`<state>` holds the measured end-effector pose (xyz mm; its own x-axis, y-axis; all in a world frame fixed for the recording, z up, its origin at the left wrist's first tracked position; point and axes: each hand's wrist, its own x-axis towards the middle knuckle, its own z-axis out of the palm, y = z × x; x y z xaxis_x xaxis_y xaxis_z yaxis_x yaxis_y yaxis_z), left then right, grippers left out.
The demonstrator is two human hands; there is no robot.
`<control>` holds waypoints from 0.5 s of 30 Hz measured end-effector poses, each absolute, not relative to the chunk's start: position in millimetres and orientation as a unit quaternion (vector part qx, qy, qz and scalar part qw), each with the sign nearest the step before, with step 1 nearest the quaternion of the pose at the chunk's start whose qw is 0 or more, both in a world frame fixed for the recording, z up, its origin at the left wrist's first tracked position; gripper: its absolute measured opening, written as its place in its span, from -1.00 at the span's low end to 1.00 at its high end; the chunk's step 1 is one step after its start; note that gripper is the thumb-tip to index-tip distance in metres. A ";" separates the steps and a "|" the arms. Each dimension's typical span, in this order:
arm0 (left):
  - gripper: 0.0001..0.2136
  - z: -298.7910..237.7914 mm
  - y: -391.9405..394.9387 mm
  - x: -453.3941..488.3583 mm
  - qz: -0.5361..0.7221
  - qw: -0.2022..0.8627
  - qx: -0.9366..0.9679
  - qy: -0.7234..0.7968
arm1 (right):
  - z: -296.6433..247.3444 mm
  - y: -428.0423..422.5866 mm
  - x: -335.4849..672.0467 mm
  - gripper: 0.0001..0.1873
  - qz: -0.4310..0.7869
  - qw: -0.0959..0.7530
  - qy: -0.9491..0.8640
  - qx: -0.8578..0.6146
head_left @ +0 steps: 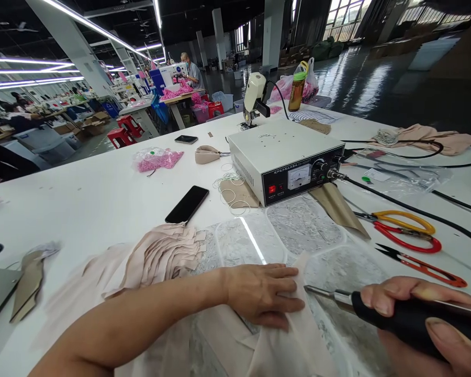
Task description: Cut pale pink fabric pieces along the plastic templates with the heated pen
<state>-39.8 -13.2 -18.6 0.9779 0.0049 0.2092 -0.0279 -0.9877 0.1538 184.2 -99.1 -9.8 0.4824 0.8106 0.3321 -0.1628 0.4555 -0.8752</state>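
My left hand (259, 294) lies flat with its fingers stretched out, pressing on a pale pink piece of fabric (294, 345). My right hand (419, 314) is wrapped round the black handle of an ultrasonic cutter (345, 299). The cutter's thin metal tip points left and sits at the right edge of the fabric, just beyond my left fingertips; I cannot tell whether it touches. Under the fabric is a clear plate (255, 235) with a scratched, mottled surface. A stack of pale pink cut pieces (157, 256) is left of the plate, partly behind my left forearm.
A control box (290, 152) with a dial and black cable stands behind the plate. Scissors (408, 230) and red thread snips (427, 267) lie at the right. A black phone (187, 204), a cutting machine (255, 97) and a bottle (297, 91) are farther back. A person (192, 73) sits beyond the table.
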 end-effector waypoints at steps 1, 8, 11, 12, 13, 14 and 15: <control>-0.54 -18.5 -13.2 -39.8 0.106 0.075 0.991 -0.007 | -7.8 -97.5 182.4 -0.84 0.318 0.761 -0.388 -0.412; -0.54 -19.5 -14.4 -38.3 0.116 0.049 0.992 -0.003 | 6.3 -80.8 172.3 -0.80 0.273 0.753 -0.419 -0.427; -0.53 -19.8 -14.1 -38.1 0.109 0.050 0.993 -0.001 | 7.7 -78.1 170.2 -0.81 0.271 0.749 -0.418 -0.437; -0.53 -19.8 -13.8 -38.1 0.107 0.050 0.993 -0.002 | 7.7 -77.7 169.7 -0.81 0.274 0.752 -0.410 -0.437; -0.53 -19.9 -13.5 -38.1 0.107 0.050 0.993 -0.002 | 7.7 -77.3 169.2 -0.81 0.280 0.756 -0.400 -0.436; -0.53 -20.0 -13.2 -38.1 0.107 0.050 0.993 -0.002 | 7.6 -76.9 168.8 -0.81 0.287 0.758 -0.393 -0.434; -0.53 -20.1 -13.0 -38.2 0.108 0.049 0.993 -0.002 | 7.7 -76.3 168.5 -0.82 0.295 0.757 -0.391 -0.432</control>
